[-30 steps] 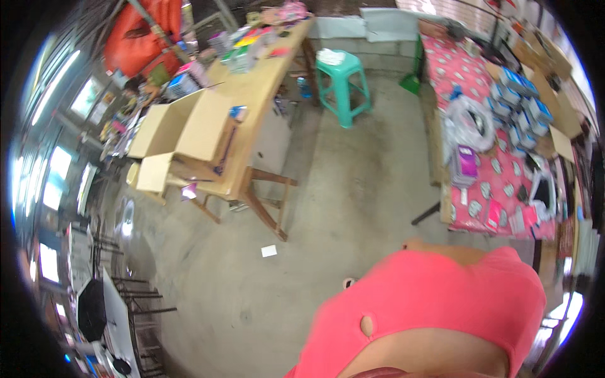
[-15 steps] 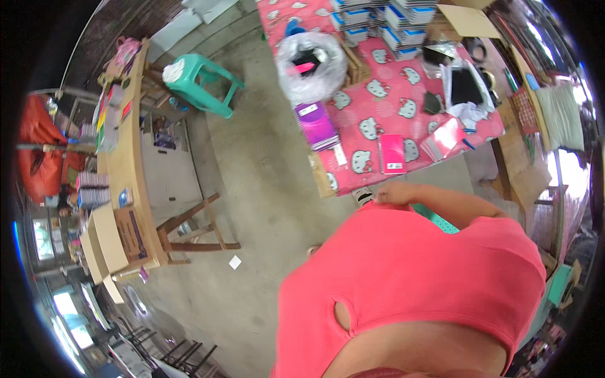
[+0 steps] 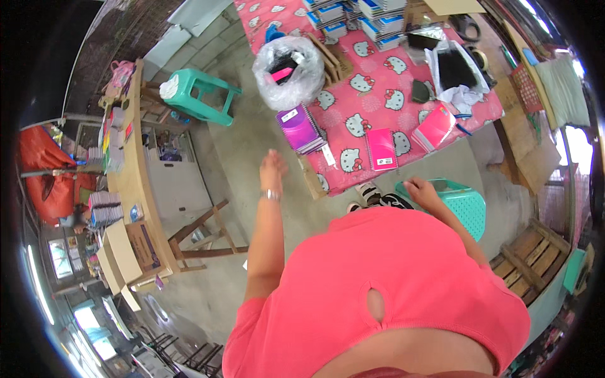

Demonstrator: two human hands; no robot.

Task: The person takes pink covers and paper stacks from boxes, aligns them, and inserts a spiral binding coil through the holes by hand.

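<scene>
My left hand (image 3: 272, 171), with a bracelet at its wrist, hangs over the floor beside the table's left corner. Its fingers are stretched out, slightly smeared, and nothing is in them. My right hand (image 3: 421, 191) is loosely curled with no object showing in it, by a green plastic stool (image 3: 465, 211) at the table's front edge. Nearest the left hand lies a stack of purple spiral notebooks (image 3: 301, 130). A pink spiral notebook (image 3: 380, 150) lies farther right, with a fanned pile of pink notebooks (image 3: 435, 128) beside it.
The table (image 3: 343, 179) wears a pink cartoon-cat cloth. A clear plastic bag (image 3: 265, 85) and stacked blue-and-white books (image 3: 381, 25) stand farther back. Left of the aisle are a wooden workbench (image 3: 140, 183), an open carton (image 3: 120, 255) and another green stool (image 3: 220, 94).
My left hand has come into view, reaching forward on the left. My right hand has let go of the shirt hem and moved right, beside the stool. The view has shifted.
</scene>
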